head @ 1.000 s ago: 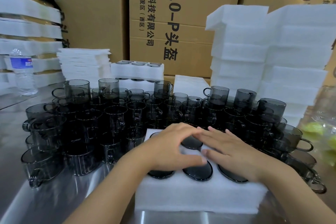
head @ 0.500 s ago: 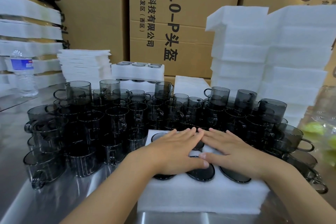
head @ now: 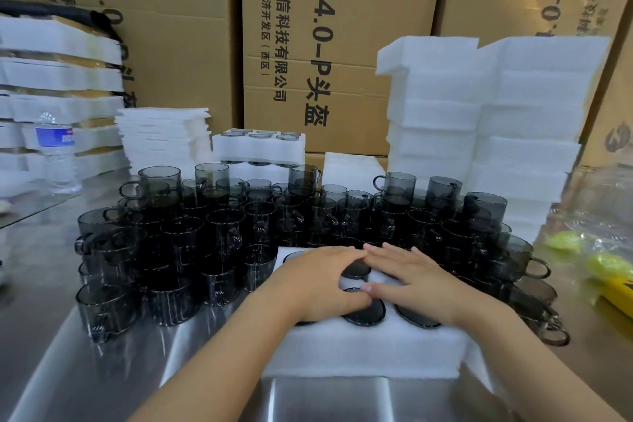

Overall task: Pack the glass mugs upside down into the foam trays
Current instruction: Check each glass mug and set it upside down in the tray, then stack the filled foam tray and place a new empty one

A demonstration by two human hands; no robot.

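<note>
A white foam tray (head: 359,349) lies on the steel table right in front of me, with dark glass mugs sunk upside down in its holes; their round bases (head: 364,313) show between my hands. My left hand (head: 318,283) and my right hand (head: 416,276) lie flat, palms down, on the tray's top, fingertips touching at the middle. Neither holds anything. Behind and beside the tray stand several loose smoky glass mugs (head: 222,226), mostly upright and some stacked.
A filled foam tray (head: 258,149) sits at the back, flat foam sheets (head: 164,137) to its left, tall stacks of foam trays (head: 479,113) at right. A water bottle (head: 58,154) stands far left. Cardboard boxes (head: 325,27) wall off the back. Plastic bags with yellow items (head: 596,257) lie at right.
Both hands have flattened and slid slightly forward on the tray, pressing down on the mug bases. The thumbs now meet near the middle.
</note>
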